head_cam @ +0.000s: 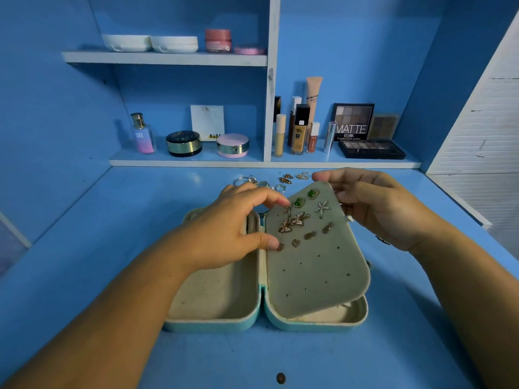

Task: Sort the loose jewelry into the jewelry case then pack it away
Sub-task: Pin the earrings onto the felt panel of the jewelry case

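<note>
Jewelry case [213, 324] sits open mid blue desk [112, 248], with a teal shell and a beige lining that looks kinda grubby. The left hand [227, 228] hides the left tray's far end, fingertips and thumb on the edge of the soft grey holed earring panel [317, 265]; can't tell if it's pinching anything. The right hand [379, 209] grips the panel's far corner, which is tilted up off the right tray. Loose jewelry [286, 178] behind is half hidden. Blue makeup shelves [168, 58] stand beyond.

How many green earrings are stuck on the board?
2. One green earring sits near the board's top edge; the other green earring is down-left of it. The left hand might hide more.
</note>
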Demonstrator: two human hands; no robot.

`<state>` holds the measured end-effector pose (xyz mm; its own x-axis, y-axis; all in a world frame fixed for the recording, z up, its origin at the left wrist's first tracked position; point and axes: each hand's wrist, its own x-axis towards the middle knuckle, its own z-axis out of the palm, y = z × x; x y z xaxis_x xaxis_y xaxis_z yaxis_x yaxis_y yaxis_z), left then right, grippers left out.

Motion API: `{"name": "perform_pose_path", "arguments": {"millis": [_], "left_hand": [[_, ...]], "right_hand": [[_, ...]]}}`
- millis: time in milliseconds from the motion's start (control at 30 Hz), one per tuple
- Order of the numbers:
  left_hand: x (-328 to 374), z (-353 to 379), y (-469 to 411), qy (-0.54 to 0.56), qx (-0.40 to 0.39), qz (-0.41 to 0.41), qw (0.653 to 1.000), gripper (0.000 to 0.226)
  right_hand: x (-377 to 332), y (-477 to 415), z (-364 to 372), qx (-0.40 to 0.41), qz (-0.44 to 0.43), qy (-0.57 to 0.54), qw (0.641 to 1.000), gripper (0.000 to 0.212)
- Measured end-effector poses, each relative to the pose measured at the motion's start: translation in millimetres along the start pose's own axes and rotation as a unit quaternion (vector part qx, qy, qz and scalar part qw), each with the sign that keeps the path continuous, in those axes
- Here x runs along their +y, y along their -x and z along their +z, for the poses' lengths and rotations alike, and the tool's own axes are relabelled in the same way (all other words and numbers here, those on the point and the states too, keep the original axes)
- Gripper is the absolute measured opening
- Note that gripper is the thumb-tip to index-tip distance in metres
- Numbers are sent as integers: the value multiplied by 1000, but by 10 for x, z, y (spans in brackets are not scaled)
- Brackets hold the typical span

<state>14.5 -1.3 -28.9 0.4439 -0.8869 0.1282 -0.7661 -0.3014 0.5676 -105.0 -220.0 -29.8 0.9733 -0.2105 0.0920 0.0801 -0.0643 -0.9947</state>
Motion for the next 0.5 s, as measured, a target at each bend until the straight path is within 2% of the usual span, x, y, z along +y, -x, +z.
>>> {"name": "perform_pose_path", "arguments": {"millis": [133,200,300,500], "left_hand": [[28,-23,2,-36,36,33,998,89],[40,-27,9,-82,55,65,993,99],[40,-31,20,-135,78,110,982,101],[23,-37,45,-167,99,144,970,104]], "right_hand": [[36,12,42,-23,-37,-17,999,39],[71,12,74,-37,-40,-12,998,56],[109,11,138,-54,-31,9,998,73],[110,50,366,-66,-59,35,995,77]]}}
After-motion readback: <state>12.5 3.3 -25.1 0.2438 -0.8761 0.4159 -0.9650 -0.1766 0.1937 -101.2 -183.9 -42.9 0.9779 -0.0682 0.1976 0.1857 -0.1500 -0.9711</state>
